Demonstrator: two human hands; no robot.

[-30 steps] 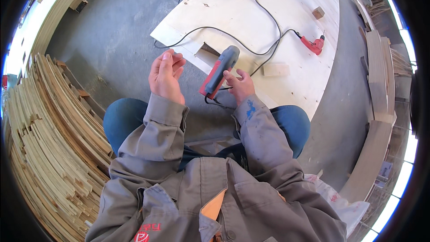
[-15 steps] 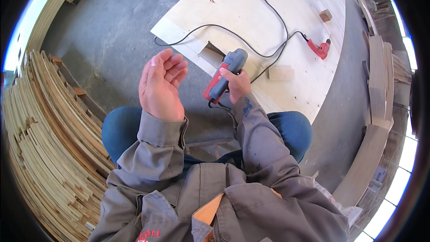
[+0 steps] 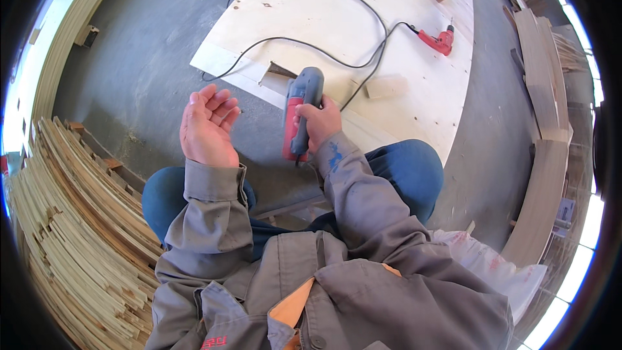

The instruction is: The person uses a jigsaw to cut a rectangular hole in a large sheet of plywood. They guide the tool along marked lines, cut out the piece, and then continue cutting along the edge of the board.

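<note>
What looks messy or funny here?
There's a bright blue stain on the right sleeve, near the wrist. It looks odd because the sleeve is mostly grey. I can't tell what made it.

Power tool (image 3: 300, 113) centre, strips (image 3: 84, 227) left, panel (image 3: 311, 16) ahead

A smooth grey concrete floor (image 3: 155, 39), streaked with pale scuffs, spreads across the far left and shows again as a strip on the right. At near left lies a thick stack of long, thin wooden strips (image 3: 91, 240), pale yellow to brown, with uneven ends. Beyond it, along the far left, runs a long, pale tan layered wooden stack (image 3: 68, 35). Wide, flat, brownish wooden planks (image 3: 541, 91) line the right side. Bright white panes (image 3: 573, 279), parted by thin dark lines, glow along the right edge.
</note>
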